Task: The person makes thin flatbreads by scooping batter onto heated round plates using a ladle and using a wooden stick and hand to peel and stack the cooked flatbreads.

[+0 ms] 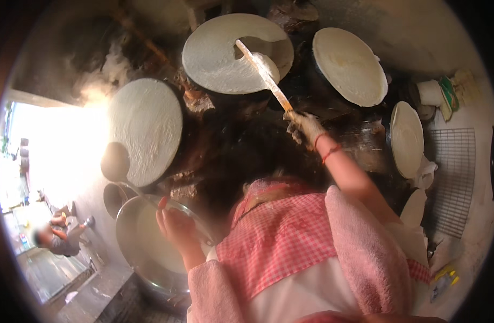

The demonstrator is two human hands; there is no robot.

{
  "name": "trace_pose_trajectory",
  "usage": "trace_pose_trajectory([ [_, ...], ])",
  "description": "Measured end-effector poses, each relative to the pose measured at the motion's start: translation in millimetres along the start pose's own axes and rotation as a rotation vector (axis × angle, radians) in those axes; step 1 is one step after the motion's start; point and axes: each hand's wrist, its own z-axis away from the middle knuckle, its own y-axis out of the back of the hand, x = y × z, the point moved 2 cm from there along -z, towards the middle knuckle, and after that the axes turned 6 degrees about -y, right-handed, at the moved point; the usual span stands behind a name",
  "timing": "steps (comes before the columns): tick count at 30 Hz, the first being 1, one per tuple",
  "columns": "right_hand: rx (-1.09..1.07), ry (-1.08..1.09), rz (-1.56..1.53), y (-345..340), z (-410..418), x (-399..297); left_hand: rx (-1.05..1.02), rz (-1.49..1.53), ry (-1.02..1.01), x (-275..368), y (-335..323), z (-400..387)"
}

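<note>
My right hand [305, 127], in a soiled glove, grips a wooden-handled spreader [273, 87], its rounded, batter-coated head on the round pan [208, 52] at the top. White batter covers much of that pan; a darker patch shows beside the tool. At lower left my left hand [176, 226] holds a metal ladle [115, 161] by its handle. The ladle's bowl hangs by the lower left rim of another round pan [148, 129] coated in white. Below my left hand stands a large metal pot [128, 250] with pale liquid inside.
More white-coated round pans [350, 66] [407, 139] stand at the right, beside a wire rack [453, 177]. Steam or smoke rises at the upper left, near a bright opening. Another person [65, 238] sits farther off at the left. Bricks or blocks lie between the pans.
</note>
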Motion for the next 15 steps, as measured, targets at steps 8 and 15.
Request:
trace_pose_trajectory([
  [8, 0.088, 0.204, 0.197, 45.5, -52.3, -68.1, -0.013, -0.034, -0.119, -5.0, -46.4, 15.2],
  [15, 0.173, 0.188, 0.419, 83.8, -15.4, -14.4, -0.032, -0.084, -0.098, -27.3, -81.2, 39.0],
])
